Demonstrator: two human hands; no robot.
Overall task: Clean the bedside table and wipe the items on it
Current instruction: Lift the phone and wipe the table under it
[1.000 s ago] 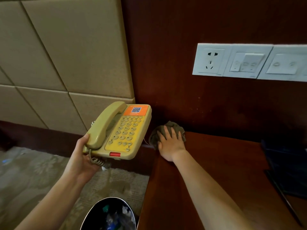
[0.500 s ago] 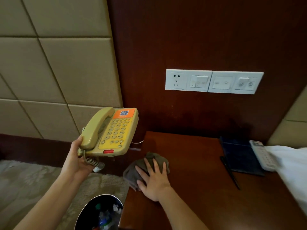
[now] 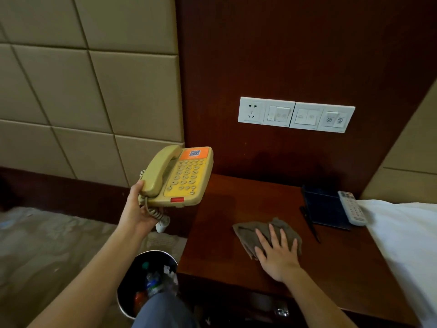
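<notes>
My left hand (image 3: 138,215) holds a yellow telephone (image 3: 180,177) in the air, off the left side of the dark wooden bedside table (image 3: 212,223). Its handset lies in the cradle and its coiled cord hangs below my fingers. My right hand (image 3: 277,253) presses flat, fingers spread, on a grey-brown cloth (image 3: 249,233) in the middle of the tabletop. A dark blue folder (image 3: 324,208), a black pen (image 3: 309,223) and a white remote control (image 3: 352,208) lie at the table's back right.
A bin (image 3: 127,297) full of rubbish stands on the floor left of the table, beside my knee. White bedding (image 3: 406,235) overlaps the table's right edge. A white socket and switch panel (image 3: 295,114) sits on the wooden wall above. Padded wall panels fill the left.
My right hand has slid the cloth from the table's back left corner toward the front and then right to the middle. The telephone stays lifted in my left hand. The camera has pulled back.
</notes>
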